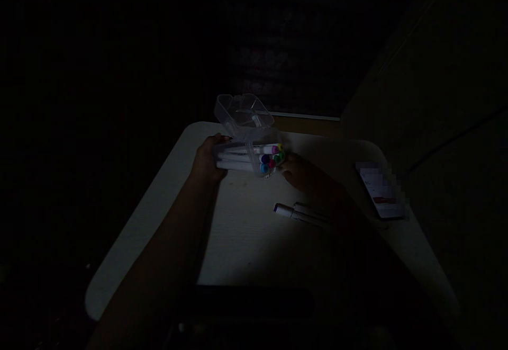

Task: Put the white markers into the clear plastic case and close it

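A clear plastic marker case (pixel 235 151) lies on its side near the far edge of the table, its hinged lid (pixel 244 110) tipped back. Inside it are several white markers (pixel 265 150) with coloured ends: purple, yellow, green, blue and pink-red. My left hand (pixel 206 158) is wrapped round the case's left end. At the right, by the coloured ends, is my right hand (pixel 297 172), its fingers bent close to the markers. Dim light hides whether it grips one. Loose white markers (pixel 284 211) lie nearer me, partly beneath my right forearm.
A lit phone (pixel 379 191) rests at the right side of the pale table (pixel 234 233). A dark cable (pixel 456 138) runs off to the right. Beyond the table's far edge hangs dark patterned cloth (pixel 262 64). The surroundings are very dark.
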Action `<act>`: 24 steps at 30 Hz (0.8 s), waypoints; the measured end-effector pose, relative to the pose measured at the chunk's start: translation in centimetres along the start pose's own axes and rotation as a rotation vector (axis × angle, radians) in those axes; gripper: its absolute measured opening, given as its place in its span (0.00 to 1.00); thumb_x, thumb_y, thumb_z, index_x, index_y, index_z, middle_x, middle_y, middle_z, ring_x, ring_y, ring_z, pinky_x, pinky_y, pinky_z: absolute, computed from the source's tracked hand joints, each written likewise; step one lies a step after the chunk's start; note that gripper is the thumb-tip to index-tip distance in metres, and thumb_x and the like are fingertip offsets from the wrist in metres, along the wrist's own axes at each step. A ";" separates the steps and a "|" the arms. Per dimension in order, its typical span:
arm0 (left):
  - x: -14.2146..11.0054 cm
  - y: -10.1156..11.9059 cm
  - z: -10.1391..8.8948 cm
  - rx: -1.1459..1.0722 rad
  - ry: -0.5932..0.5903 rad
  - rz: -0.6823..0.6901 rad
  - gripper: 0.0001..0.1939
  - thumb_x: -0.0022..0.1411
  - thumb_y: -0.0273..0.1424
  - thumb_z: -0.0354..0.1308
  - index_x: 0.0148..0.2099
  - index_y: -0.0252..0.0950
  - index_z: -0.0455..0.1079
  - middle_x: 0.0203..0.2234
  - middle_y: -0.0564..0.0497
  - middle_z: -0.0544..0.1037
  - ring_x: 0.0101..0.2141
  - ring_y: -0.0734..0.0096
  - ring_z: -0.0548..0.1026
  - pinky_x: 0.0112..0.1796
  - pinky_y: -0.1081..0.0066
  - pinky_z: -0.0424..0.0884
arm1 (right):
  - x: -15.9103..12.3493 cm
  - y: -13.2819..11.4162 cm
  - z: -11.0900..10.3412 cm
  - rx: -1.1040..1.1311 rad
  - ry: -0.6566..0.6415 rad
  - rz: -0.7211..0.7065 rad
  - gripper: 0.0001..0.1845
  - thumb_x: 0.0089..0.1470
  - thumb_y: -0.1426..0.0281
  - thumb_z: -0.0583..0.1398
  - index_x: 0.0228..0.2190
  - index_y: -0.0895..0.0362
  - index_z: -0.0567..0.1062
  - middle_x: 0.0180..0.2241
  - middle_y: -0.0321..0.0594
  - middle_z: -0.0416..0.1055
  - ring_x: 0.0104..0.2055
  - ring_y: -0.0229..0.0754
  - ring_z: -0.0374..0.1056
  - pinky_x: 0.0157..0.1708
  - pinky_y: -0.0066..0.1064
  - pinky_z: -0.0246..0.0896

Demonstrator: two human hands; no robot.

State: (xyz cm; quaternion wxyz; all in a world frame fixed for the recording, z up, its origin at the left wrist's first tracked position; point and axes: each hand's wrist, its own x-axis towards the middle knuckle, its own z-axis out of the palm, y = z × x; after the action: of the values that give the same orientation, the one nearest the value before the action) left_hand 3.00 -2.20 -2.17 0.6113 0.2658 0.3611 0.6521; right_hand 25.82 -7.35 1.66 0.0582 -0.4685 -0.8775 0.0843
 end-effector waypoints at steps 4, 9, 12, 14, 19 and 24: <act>-0.1 0.1 0.2 0.002 -0.011 0.004 0.08 0.52 0.33 0.53 0.28 0.34 0.67 0.19 0.52 0.71 0.20 0.74 0.70 0.22 0.75 0.66 | -0.2 0.3 0.4 -0.006 -0.024 0.053 0.16 0.56 0.77 0.50 0.44 0.59 0.72 0.48 0.47 0.69 0.49 0.41 0.64 0.49 0.31 0.58; -0.3 0.2 0.4 0.015 0.004 0.011 0.08 0.52 0.34 0.53 0.28 0.34 0.67 0.19 0.52 0.71 0.21 0.73 0.71 0.23 0.74 0.66 | -0.4 0.3 -0.2 -0.028 -0.062 0.093 0.16 0.56 0.75 0.51 0.45 0.58 0.72 0.47 0.46 0.70 0.46 0.40 0.66 0.45 0.29 0.59; -0.4 0.2 0.4 0.022 0.011 0.003 0.08 0.52 0.34 0.53 0.28 0.34 0.67 0.19 0.52 0.71 0.21 0.73 0.71 0.23 0.74 0.67 | -0.4 0.4 -0.7 -0.058 -0.086 0.150 0.15 0.57 0.73 0.50 0.39 0.60 0.75 0.41 0.47 0.73 0.41 0.41 0.69 0.40 0.30 0.60; -0.5 0.3 0.4 0.027 0.005 0.002 0.08 0.52 0.34 0.53 0.28 0.34 0.67 0.19 0.52 0.71 0.21 0.73 0.71 0.22 0.74 0.67 | -0.3 0.6 -0.8 -0.082 -0.082 0.198 0.15 0.56 0.73 0.50 0.35 0.61 0.75 0.38 0.48 0.74 0.38 0.42 0.69 0.37 0.32 0.60; -0.2 0.1 0.2 0.024 -0.019 0.014 0.08 0.52 0.34 0.53 0.28 0.34 0.68 0.19 0.52 0.71 0.21 0.72 0.71 0.23 0.73 0.68 | -0.2 1.4 0.0 -0.103 -0.041 0.262 0.16 0.53 0.70 0.55 0.44 0.58 0.71 0.43 0.46 0.73 0.42 0.46 0.69 0.37 0.33 0.61; 0.0 -0.2 -0.1 0.021 -0.042 0.034 0.09 0.53 0.35 0.53 0.28 0.34 0.67 0.21 0.51 0.72 0.23 0.71 0.73 0.27 0.72 0.71 | -0.6 2.2 -0.2 -0.076 -0.044 0.219 0.14 0.52 0.70 0.56 0.41 0.57 0.74 0.42 0.44 0.74 0.42 0.44 0.69 0.39 0.32 0.61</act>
State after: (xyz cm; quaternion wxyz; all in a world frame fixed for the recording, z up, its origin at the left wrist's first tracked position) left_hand 3.03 -2.22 -2.35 0.6048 0.2917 0.3505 0.6529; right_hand 27.99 -6.65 1.41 0.0115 -0.5615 -0.8246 0.0672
